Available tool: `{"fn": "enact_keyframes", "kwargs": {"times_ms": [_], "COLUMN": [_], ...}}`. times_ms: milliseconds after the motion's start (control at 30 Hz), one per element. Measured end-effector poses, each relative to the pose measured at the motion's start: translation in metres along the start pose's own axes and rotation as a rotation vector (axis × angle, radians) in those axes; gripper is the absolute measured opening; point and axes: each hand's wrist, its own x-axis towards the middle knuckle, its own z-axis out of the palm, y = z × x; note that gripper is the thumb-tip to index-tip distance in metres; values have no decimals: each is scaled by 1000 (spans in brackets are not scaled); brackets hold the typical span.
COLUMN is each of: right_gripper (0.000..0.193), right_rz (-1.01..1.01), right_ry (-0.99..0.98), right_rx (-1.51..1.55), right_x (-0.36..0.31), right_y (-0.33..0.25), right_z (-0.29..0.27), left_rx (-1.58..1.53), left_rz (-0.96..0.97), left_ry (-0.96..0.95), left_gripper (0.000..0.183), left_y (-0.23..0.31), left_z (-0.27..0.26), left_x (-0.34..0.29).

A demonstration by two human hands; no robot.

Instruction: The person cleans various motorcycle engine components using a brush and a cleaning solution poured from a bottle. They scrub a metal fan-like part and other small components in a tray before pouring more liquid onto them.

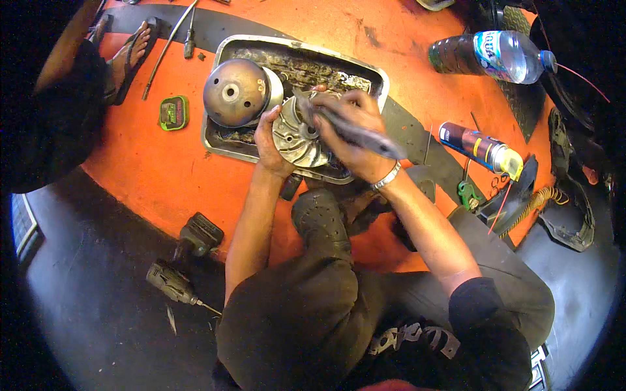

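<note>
Above the tray, my left hand (270, 144) is closed around the edge of a round, finned metal pulley half (292, 135), its ribbed face turned up. My right hand (366, 116) grips a dark-handled brush (368, 138), blurred by motion, and its head meets the ribbed face near the hub. Under both hands lies a shallow metal tray (228, 153) with dark grime inside. A round clutch bell (229, 91) with holes sits in the tray's left side, beside my left fingers.
A cordless impact driver (171, 280) lies at lower left, near a small green-edged box (173, 113). On the right are a spray can (479, 146), a large water bottle (489, 57) and a coiled hose (538, 199). Another person's foot (130, 55) stands at upper left.
</note>
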Motion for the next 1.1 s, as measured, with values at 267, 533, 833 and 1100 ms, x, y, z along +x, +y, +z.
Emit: {"fn": "enact_keyframes", "kwargs": {"times_ms": [267, 533, 833, 1100], "right_gripper": [29, 28, 21, 28], "right_rz": [74, 74, 161, -22], "right_ry": [34, -152, -181, -294], "right_rx": [88, 54, 137, 8], "right_x": [-6, -17, -10, -4], "right_y": [2, 1, -4, 5], "right_z": [-3, 5, -1, -2], "left_rx": [-107, 250, 136, 87], "left_rz": [-52, -92, -83, -185], "left_ry": [-240, 96, -91, -89], "left_gripper": [64, 70, 66, 68], "left_y": [6, 4, 0, 2], "left_z": [15, 6, 2, 1], "left_x": [2, 9, 10, 9]}}
